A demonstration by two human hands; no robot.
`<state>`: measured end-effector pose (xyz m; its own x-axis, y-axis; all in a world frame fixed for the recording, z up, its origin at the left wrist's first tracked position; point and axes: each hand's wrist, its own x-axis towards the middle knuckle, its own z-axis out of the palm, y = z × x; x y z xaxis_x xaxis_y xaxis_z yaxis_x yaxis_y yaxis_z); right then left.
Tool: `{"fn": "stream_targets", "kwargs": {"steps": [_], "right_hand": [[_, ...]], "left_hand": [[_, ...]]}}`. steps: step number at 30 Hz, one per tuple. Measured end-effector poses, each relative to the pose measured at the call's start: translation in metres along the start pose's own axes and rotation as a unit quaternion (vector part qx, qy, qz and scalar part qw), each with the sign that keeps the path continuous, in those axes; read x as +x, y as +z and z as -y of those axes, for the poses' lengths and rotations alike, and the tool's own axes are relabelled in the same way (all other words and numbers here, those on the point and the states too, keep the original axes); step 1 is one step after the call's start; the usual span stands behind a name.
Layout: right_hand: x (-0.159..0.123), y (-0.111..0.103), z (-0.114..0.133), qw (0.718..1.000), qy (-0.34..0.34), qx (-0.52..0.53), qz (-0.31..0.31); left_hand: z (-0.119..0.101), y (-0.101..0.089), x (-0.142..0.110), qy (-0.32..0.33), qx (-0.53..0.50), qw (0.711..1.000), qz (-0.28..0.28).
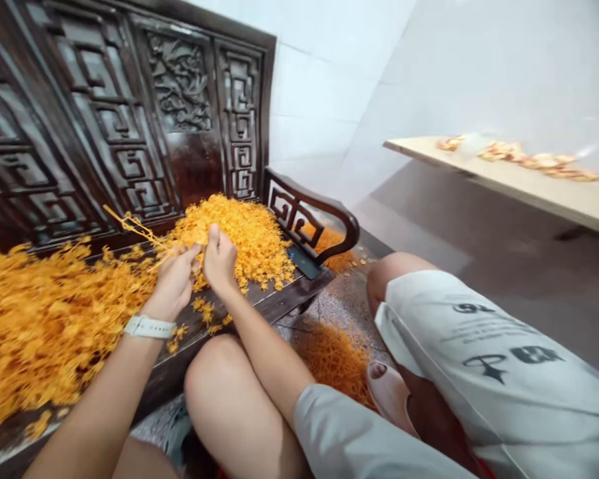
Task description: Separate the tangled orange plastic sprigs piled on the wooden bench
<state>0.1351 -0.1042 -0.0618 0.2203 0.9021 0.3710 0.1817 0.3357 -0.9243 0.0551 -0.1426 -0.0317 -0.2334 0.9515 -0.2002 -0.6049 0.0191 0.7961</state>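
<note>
My left hand [176, 278], with a pale watch strap [150, 326] at the wrist, is closed on a thin orange branched stem [132, 225] that sticks out up and to the left. Close beside it, my right hand [220, 259] is closed with the thumb up; what its fingers pinch is hidden. Both hands are over the dark wooden bench. Behind them rises a heap of small orange flower-like pieces [247, 233]. A larger pile of tangled orange branched pieces [54, 319] spreads along the seat at left.
The carved bench back [194, 166] and curved armrest [347, 223] bound the seat. A dark phone [304, 263] lies near the armrest. Orange stems [334, 352] litter the floor. At right are a board shelf [509, 176] and a person's leg in light shorts [479, 359].
</note>
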Motion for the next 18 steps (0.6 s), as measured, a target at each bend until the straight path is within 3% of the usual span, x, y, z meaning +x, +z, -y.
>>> {"fn": "stream_targets", "kwargs": {"steps": [4, 6, 8, 10, 12, 14, 18], "right_hand": [[0.006, -0.008, -0.008, 0.999, -0.01, -0.028, 0.024], [0.007, -0.011, -0.009, 1.0, 0.001, 0.006, 0.031], [0.009, -0.014, -0.008, 0.993, 0.059, 0.084, 0.057], [0.01, -0.017, -0.007, 0.957, 0.17, 0.204, 0.114], [0.011, -0.019, -0.005, 0.893, 0.264, 0.32, 0.174], [0.01, -0.023, -0.002, 0.843, 0.304, 0.395, 0.201], [0.012, -0.03, 0.006, 0.803, 0.339, 0.449, 0.198]], "left_hand": [[0.012, 0.011, 0.0, 0.121, 0.002, 0.992, -0.029], [0.012, 0.02, -0.005, 0.116, 0.018, 0.993, -0.028], [0.01, 0.028, -0.009, 0.082, 0.029, 0.996, -0.016], [0.008, 0.035, -0.011, 0.023, 0.011, 0.999, 0.029], [0.006, 0.038, -0.013, -0.027, -0.02, 0.997, 0.065], [0.005, 0.039, -0.016, -0.049, -0.047, 0.995, 0.069], [0.003, 0.045, -0.031, -0.033, -0.069, 0.996, 0.035]]}}
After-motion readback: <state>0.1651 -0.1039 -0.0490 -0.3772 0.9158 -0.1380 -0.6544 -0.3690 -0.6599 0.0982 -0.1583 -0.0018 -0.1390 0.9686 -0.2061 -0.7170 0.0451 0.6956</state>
